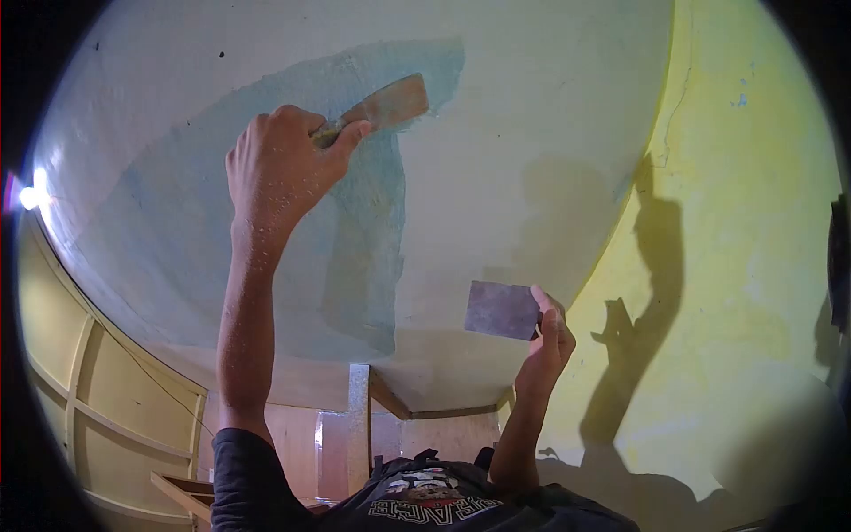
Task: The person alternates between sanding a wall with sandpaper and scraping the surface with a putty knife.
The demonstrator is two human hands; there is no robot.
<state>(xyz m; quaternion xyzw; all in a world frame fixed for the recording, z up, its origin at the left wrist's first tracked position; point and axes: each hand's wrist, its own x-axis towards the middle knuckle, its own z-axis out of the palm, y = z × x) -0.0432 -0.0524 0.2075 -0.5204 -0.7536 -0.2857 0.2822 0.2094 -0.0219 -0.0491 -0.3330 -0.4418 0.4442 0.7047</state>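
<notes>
My left hand [282,168], speckled with pale bits, is closed round the handle of a scraper [396,100]. That scraper's broad, brownish blade lies against or very close to a large pale painted surface [505,133], at the upper right part of a blue-green patch [177,204]. Lower and to the right, my right hand [551,344] grips a second scraper [502,310] with a wide, nearly square grey blade. The second blade points left and appears apart from the surface. Most of its handle is hidden by my fingers.
A yellow wall [753,293] runs along the right, with my shadow on it. A wooden post [358,417] stands near my body at the bottom. Framed panels [124,399] and a thin cable are at lower left. A bright lamp [29,198] shines at the left edge.
</notes>
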